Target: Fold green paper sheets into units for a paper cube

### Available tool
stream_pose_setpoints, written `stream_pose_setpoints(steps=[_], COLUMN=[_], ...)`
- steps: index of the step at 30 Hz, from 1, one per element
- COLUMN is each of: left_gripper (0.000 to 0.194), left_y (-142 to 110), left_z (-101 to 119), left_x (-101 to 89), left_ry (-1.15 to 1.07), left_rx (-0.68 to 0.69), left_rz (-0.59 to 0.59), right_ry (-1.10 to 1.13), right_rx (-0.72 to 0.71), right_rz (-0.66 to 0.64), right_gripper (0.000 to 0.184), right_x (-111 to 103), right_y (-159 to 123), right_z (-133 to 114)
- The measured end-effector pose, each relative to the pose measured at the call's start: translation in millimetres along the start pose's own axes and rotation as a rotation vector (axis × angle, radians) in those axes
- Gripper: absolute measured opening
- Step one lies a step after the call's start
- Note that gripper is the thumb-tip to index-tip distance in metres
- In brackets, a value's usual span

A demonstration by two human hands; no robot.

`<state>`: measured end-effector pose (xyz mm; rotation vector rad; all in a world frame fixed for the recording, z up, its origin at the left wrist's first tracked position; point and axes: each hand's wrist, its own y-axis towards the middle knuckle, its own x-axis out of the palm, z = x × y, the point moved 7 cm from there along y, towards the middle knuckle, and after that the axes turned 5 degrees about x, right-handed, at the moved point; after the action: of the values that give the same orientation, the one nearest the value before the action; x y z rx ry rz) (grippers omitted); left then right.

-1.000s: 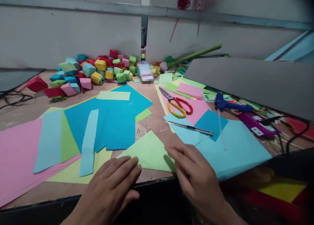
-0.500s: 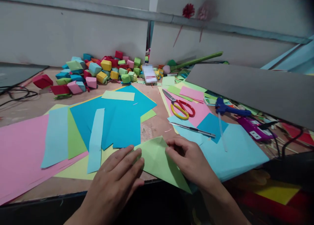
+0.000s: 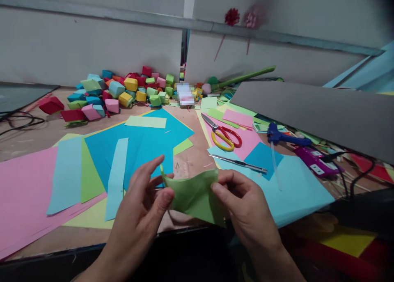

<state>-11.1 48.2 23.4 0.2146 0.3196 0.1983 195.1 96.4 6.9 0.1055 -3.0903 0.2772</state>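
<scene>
A sheet of green paper (image 3: 193, 196) is raised at the table's front edge, its upper edge curving and its face in shadow. My right hand (image 3: 246, 200) pinches the sheet's right edge between thumb and fingers. At the left end, my left hand (image 3: 144, 204) has its fingers and thumb spread apart around the paper's upturned edge. Its thumb overlaps the sheet, and whether it presses on it I cannot tell. Beyond the hands lie blue paper sheets (image 3: 150, 146) with a pale green strip (image 3: 146, 122) and a light blue strip (image 3: 117, 179) on top.
Red-and-yellow-handled scissors (image 3: 222, 133) and a craft knife (image 3: 240, 163) lie on papers to the right. Farther right are a blue glue gun (image 3: 287, 136) and a purple device (image 3: 317, 161). Folded paper cubes (image 3: 117, 89) are piled at the back. Pink sheets (image 3: 27, 191) cover the left.
The green paper has been lifted from lying flat to a raised, curved position. My left hand has turned from palm-down to fingers spread at its left edge. My right hand still holds the sheet.
</scene>
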Motion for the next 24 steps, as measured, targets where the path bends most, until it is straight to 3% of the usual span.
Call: stream_pose_setpoints(steps=[4,7,12,17,22,24], left_gripper=[0.028,0.017,0.010,0.025,0.021,0.024], left_y=[2,5,9,7,5,4], left_z=[-8,-9,-1,0,1,4], left_x=[8.8,8.2,2.0,-7.6,-12.2,-15.0], left_ry=[-0.238,-0.389,-0.493,-0.294,-0.269,-0.270], left_rx=[-0.179,-0.202,-0.098,0.018,0.101,0.128], left_rz=[-0.019,0.032,0.079,0.097,0.104,0.126], right_ry=[0.095,0.274,0.565,0.719,0.753,0.670], right_rx=[0.019,0.186,0.445,0.566,0.575,0.499], right_rz=[-0.110,-0.170,-0.353,-0.530,-0.515,-0.448], right_gripper=[0.026,0.035,0.037,0.040,0.043,0.040], right_x=[5,8,26,46,51,48], right_y=[-5,-6,-8,-13,-15,-13], right_z=[0,7,16,13,19,19])
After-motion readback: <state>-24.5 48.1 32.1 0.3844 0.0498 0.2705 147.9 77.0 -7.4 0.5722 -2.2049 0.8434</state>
